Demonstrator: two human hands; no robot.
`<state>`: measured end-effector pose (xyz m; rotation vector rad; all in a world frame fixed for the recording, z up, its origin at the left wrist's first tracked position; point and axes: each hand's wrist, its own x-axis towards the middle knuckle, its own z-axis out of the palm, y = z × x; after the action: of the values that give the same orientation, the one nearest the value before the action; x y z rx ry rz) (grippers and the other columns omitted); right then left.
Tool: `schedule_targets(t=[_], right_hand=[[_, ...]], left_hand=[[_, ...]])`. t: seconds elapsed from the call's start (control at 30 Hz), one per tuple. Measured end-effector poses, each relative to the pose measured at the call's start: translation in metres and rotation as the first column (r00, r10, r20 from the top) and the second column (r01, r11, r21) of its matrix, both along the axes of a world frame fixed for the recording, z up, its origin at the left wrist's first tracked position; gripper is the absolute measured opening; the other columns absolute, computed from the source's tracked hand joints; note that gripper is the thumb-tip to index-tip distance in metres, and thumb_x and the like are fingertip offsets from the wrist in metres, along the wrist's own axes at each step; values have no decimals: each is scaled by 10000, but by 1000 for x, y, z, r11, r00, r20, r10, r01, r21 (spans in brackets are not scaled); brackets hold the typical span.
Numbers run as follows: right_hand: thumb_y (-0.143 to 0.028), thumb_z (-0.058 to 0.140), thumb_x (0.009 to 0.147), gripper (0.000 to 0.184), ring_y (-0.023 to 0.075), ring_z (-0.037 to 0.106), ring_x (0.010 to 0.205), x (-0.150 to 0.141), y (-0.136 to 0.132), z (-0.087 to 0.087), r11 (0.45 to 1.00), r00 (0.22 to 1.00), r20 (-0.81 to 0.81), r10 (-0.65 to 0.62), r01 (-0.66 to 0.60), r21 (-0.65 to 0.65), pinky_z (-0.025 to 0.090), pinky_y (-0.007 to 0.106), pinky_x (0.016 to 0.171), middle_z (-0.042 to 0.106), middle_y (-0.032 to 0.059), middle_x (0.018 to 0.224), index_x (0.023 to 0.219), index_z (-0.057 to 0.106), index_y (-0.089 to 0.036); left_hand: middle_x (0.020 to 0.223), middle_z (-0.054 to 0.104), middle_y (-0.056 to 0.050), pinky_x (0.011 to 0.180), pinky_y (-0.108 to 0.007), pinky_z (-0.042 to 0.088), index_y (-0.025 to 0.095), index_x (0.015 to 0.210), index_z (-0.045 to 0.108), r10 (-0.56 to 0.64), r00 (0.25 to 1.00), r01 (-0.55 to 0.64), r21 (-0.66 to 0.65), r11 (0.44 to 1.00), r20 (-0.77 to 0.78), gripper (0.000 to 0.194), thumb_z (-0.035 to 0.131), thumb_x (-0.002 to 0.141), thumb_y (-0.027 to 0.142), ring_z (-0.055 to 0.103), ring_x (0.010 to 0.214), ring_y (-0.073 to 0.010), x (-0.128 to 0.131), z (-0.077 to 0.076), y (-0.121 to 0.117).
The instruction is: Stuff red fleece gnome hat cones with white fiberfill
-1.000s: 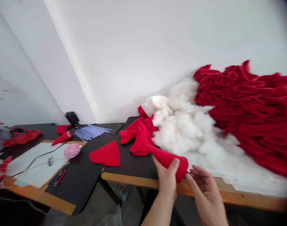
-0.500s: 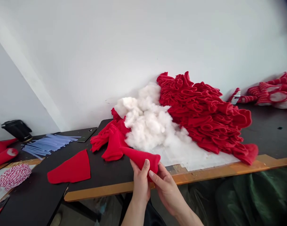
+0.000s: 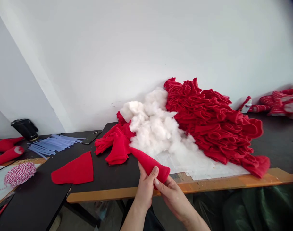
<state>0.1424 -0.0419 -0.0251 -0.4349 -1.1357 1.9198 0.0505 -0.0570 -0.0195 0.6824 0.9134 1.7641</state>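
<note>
Red fleece cone (image 3: 150,163): sitting lower centre, held between both hands.
Left fingers (image 3: 155,170): closing around its wide end.
Right fingers (image 3: 156,182): pinching the same end.
Progress: white stuffing (image 3: 156,125) and red fleece stack (image 3: 209,118) lying centre-right, unused.

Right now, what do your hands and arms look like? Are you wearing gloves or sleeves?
My left hand and right hand are bare, with no gloves, and I can't see any rings or bracelets. My left forearm and right forearm are bare too, with no sleeve in view. My fingers are slim, with short nails.
</note>
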Motion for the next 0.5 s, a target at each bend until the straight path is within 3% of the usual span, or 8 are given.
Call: schedule_targets(t=[0.2, 0.4, 0.5], right_hand=[[-423, 716, 737, 487, 261, 515, 1170, 4, 9, 1, 995, 990, 102, 98, -98, -4, 290, 453, 1067, 632, 70, 1172, 1172, 611, -229], [-404, 733, 722, 405, 247, 556, 1108, 1, 7, 3, 989, 991, 66, 118, -112, -93, 323, 425, 1046, 671, 74, 1077, 1063, 664, -197], [-394, 768, 675, 372, 255, 580, 1063, 1, 6, 5, 979, 991, 6, 137, -134, -152, 352, 423, 1018, 690, 77, 1008, 977, 692, -190]], left_hand=[[1291, 520, -140, 1005, -387, 360, 230, 1441, 166, -94, 991, 95, 5, 996, -101, 859, 676, 755, 316, 514, 1159, -259, -3, 2, -4], [1160, 603, -116, 988, -393, 377, 229, 1325, 437, -112, 973, 108, -33, 994, -199, 665, 700, 721, 316, 545, 1102, -265, -9, -1, -6], [1061, 647, -100, 977, -419, 392, 240, 1219, 552, -102, 985, 99, -28, 995, -137, 652, 781, 609, 257, 571, 1051, -289, -11, -4, -6]])
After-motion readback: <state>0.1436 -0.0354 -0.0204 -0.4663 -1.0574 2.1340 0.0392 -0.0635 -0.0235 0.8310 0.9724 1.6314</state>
